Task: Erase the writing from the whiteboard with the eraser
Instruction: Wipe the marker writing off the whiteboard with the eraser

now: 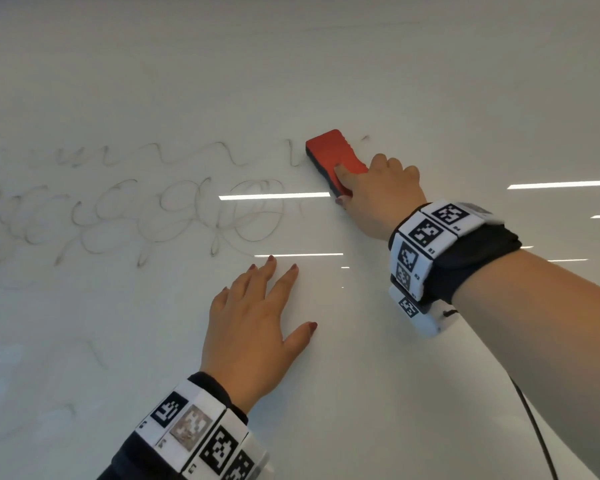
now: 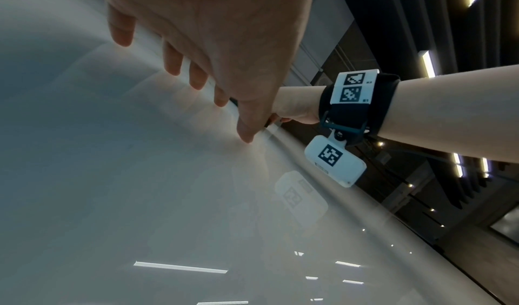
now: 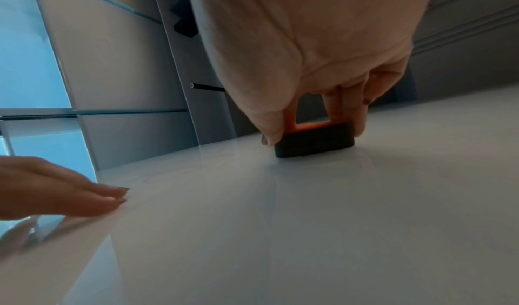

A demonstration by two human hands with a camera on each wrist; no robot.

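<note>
A red eraser (image 1: 335, 154) with a dark felt base lies flat against the whiteboard (image 1: 395, 81), and my right hand (image 1: 378, 192) grips its lower end, thumb on one side and fingers on the other. In the right wrist view the eraser (image 3: 314, 141) shows as a dark block pressed on the board between my fingers (image 3: 345, 110). Faint grey looping writing (image 1: 146, 216) covers the board left of the eraser. My left hand (image 1: 253, 327) rests flat on the board below the writing, fingers spread and straight; it holds nothing.
Ceiling lights reflect as bright bars (image 1: 274, 196) on the glossy board. A black cable (image 1: 537, 434) hangs from my right wrist at the lower right. The board's edge (image 2: 351, 187) runs diagonally in the left wrist view, with a dark ceiling beyond.
</note>
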